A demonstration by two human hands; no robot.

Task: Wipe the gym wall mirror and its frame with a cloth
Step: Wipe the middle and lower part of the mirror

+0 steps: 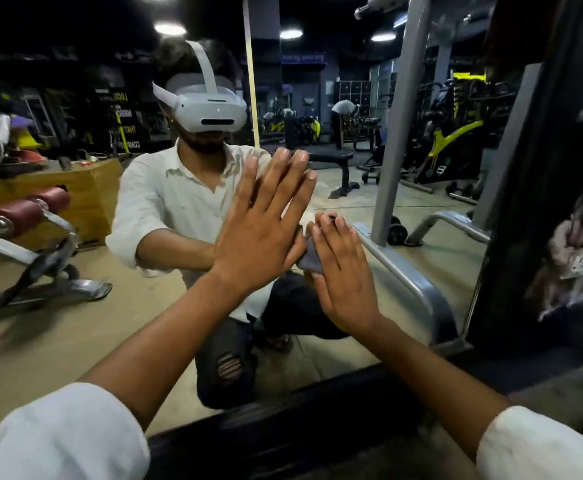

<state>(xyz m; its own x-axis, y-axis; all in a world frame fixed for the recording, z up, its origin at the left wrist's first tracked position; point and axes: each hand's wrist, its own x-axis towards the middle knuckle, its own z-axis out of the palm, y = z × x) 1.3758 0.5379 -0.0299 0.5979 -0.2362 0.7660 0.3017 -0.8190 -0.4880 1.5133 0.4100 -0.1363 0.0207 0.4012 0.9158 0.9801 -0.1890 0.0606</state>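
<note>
Against the mirror (pixel 75 323), the left hand (pixel 262 237) lay flat — grip wide. The right hand (pixel 345 271) pressed a grey cloth (pixel 310 255), fingers straight; a dim gym reflected.

Tan floor (pixel 33 348); grey rack (pixel 398 133); round ceiling lights (pixel 169 28)

Left hand (pixel 258 233) and right hand (pixel 345 271) flat

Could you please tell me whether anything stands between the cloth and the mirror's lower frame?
Nothing visible does. The right hand presses the cloth on the mirror, with only bare glass below it down to the lower frame. The left hand rests on the glass beside it, off that path.
</note>
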